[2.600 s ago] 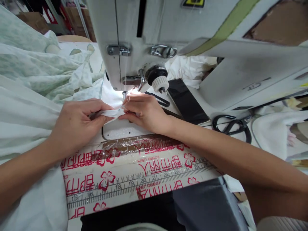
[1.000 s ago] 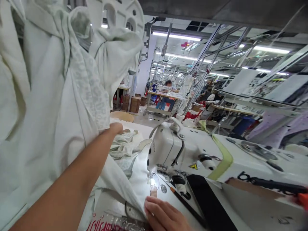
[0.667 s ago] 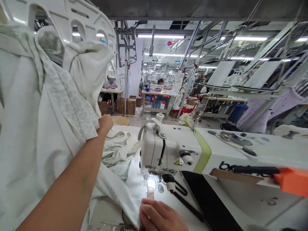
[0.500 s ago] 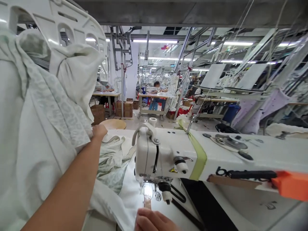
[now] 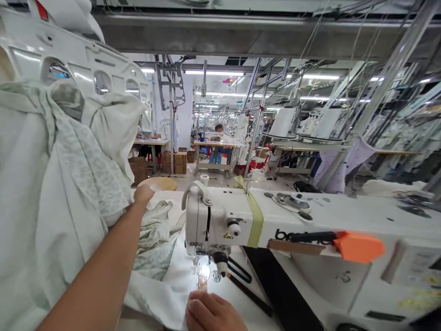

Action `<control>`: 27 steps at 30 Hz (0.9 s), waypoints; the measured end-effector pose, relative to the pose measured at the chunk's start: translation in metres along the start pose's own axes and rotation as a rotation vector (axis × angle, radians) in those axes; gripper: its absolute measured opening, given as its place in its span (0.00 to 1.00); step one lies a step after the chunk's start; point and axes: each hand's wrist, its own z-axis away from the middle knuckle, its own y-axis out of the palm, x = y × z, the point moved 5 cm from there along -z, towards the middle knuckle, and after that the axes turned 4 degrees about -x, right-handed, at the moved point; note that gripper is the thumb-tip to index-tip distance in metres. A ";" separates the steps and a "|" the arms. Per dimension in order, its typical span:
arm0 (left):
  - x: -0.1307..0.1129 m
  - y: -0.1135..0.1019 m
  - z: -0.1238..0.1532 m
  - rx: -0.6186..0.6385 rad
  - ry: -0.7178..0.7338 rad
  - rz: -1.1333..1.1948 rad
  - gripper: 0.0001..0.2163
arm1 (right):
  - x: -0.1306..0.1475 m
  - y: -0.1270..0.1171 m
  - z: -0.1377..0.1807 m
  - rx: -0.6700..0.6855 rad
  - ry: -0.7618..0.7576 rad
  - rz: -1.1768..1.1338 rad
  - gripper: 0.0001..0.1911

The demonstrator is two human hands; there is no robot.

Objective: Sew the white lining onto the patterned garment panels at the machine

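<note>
My right hand [image 5: 212, 311] is closed at the bottom of the view, in front of the sewing machine [image 5: 215, 220]. A narrow tan strip [image 5: 202, 282] runs from its curled fingers up to the lit needle area. My left hand [image 5: 144, 196] reaches far forward beside a pale garment with a leopard-print band [image 5: 110, 186] draped on the left. Its fingers are turned away and partly hidden, so its grip does not show. Below and right of that hand lies bunched pale green printed cloth [image 5: 156, 230]. White cloth [image 5: 155, 294] stretches toward my right hand.
A white slotted plastic frame [image 5: 113, 69] stands behind the draped garment. An orange piece [image 5: 360, 246] and a black-handled tool [image 5: 312, 236] sit on the machine's arm. Thread cones [image 5: 283, 122] stand at back right. A person [image 5: 218, 138] sits at a far table.
The view has tilted up and turned right, so the machine appears further left and more of it shows. Both hands keep nearly the same places relative to the cloth and the machine.
</note>
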 end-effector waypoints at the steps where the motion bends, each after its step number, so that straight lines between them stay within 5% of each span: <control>1: -0.008 -0.007 0.002 -0.005 0.028 0.022 0.14 | 0.002 -0.002 0.000 0.051 -0.023 -0.032 0.11; 5: -0.032 -0.027 0.034 0.002 0.190 0.109 0.12 | 0.003 -0.011 -0.003 0.300 0.094 -0.187 0.10; 12: -0.003 -0.034 0.184 0.230 0.456 0.277 0.15 | 0.007 -0.014 -0.006 0.364 0.120 -0.227 0.11; 18: 0.024 -0.024 0.207 0.319 0.450 0.470 0.09 | 0.007 -0.013 -0.009 0.382 0.123 -0.235 0.10; 20: 0.023 -0.027 0.210 0.230 0.532 0.496 0.06 | 0.007 -0.013 -0.009 0.386 0.125 -0.231 0.09; 25: 0.021 -0.045 0.260 -0.364 1.323 0.212 0.07 | 0.006 -0.013 -0.010 0.381 0.129 -0.236 0.10; 27: 0.029 -0.042 0.274 -0.448 1.479 0.104 0.06 | 0.006 -0.013 -0.010 0.376 0.122 -0.228 0.10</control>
